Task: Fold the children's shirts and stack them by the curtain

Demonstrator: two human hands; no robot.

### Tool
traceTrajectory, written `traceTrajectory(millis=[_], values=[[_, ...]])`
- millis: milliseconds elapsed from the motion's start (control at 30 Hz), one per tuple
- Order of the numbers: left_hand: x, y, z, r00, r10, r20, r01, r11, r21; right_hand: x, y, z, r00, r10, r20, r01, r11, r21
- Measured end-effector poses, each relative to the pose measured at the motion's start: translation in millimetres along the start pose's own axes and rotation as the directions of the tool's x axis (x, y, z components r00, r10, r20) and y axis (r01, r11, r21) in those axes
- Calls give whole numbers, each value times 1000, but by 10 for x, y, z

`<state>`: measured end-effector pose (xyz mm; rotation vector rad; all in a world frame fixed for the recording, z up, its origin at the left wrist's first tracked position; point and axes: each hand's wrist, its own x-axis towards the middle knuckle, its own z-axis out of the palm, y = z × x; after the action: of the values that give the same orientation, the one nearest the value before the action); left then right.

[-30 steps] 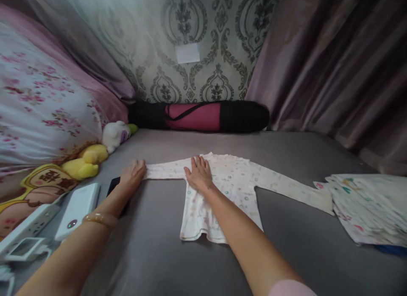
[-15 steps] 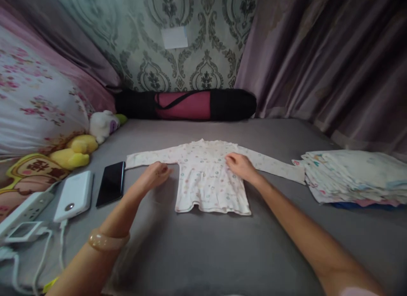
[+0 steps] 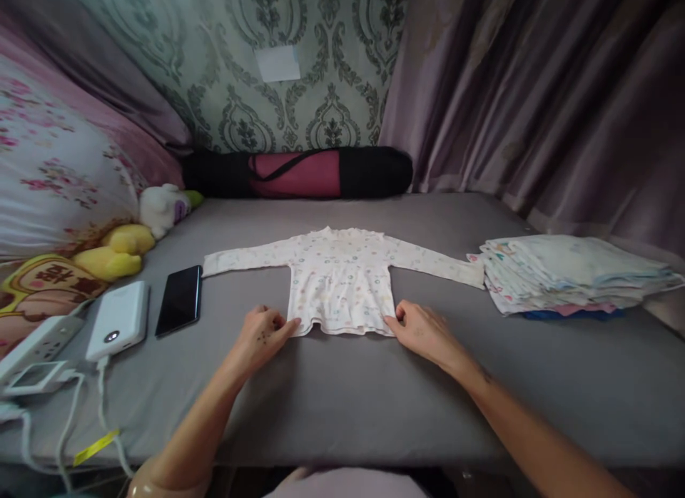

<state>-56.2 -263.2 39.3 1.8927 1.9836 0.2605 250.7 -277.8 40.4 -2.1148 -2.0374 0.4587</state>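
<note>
A small white long-sleeved shirt [image 3: 342,277] with a scattered print lies flat, both sleeves spread out sideways and its hem towards me. My left hand [image 3: 265,335] pinches the hem's left corner between thumb and fingers. At the opposite corner, my right hand [image 3: 422,330] grips the hem in the same way. The hem between them is slightly wavy. Beside the right cuff rests a stack of folded clothes [image 3: 567,273], mostly white.
On the left of the grey sheet [image 3: 342,405] are a black phone [image 3: 180,300], a white power bank [image 3: 118,319], a power strip [image 3: 43,348] with cables, and plush toys [image 3: 123,245]. A long black and red bag [image 3: 297,173] lies along the wall.
Both hands have come down to the hem corners and closed on them; the right was over the chest, the left below the left sleeve. The view has shifted slightly.
</note>
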Motion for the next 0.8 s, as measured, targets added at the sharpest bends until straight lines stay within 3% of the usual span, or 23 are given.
traceTrajectory(millis=[133, 233, 367, 567, 800], values=[[-18, 47, 19, 1000, -10, -7, 9, 997, -78, 9, 15, 72, 999, -19, -48, 23, 997, 76], [-9, -30, 8, 999, -34, 29, 41, 963, -265, 38, 64, 107, 996, 18, -83, -4, 986, 169], [-4, -215, -11, 1000, -12, 14, 17, 885, -466, 41, 163, 57, 999, 38, -18, -31, 946, 322], [-25, -313, -52, 996, 90, 10, -83, 956, -282, -2, 217, -129, 978, -207, 38, 188, 940, 284], [5, -399, -62, 974, 219, 63, -213, 973, -84, -88, 151, -226, 970, -218, 102, 211, 974, 78]])
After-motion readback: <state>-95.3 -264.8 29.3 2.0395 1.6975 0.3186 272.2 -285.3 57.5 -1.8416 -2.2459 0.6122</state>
